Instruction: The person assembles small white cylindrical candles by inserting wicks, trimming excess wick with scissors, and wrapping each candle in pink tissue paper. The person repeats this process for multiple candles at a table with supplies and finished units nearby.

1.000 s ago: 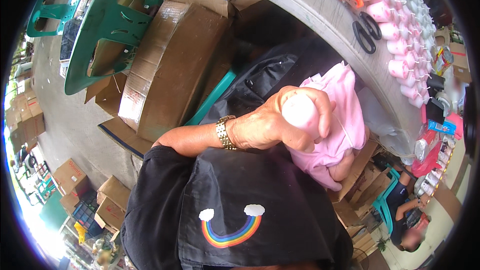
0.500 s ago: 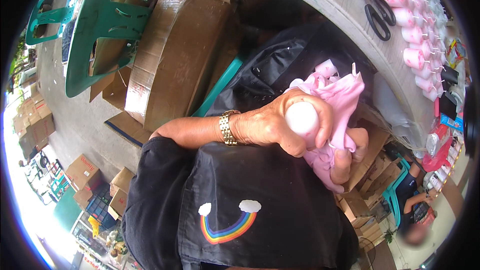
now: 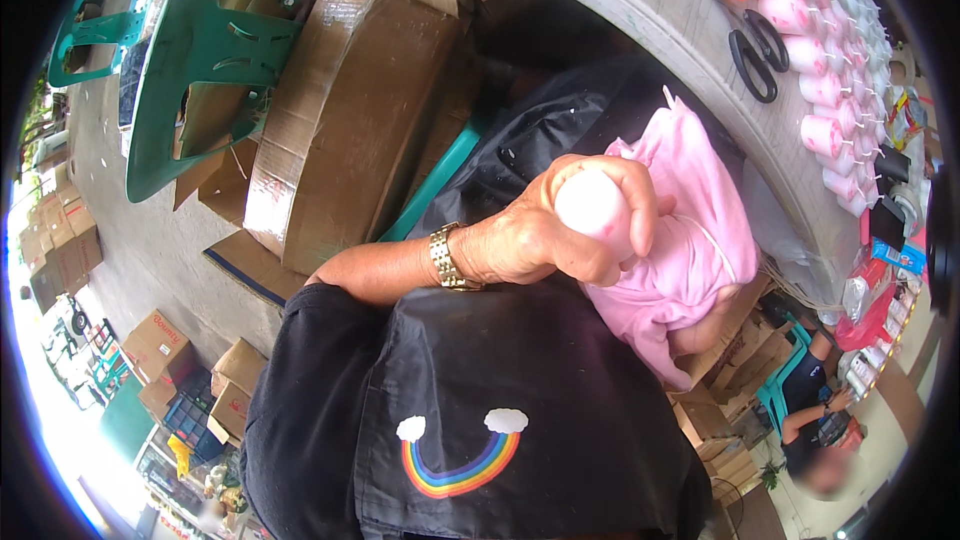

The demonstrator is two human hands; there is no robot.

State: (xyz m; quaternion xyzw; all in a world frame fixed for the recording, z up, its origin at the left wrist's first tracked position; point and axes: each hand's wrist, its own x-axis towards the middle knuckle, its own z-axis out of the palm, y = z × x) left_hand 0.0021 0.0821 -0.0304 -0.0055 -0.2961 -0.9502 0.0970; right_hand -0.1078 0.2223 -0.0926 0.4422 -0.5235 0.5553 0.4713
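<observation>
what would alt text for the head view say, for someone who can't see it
The left hand, a gold watch on its wrist, wraps its grip around a pink candle held against pink cloth. The right hand cannot be made out. Scissors and rows of pink candles lie on the grey table.

Scissors [image 3: 752, 50] on table [image 3: 640, 0], boxes [image 3: 340, 120] left.
</observation>
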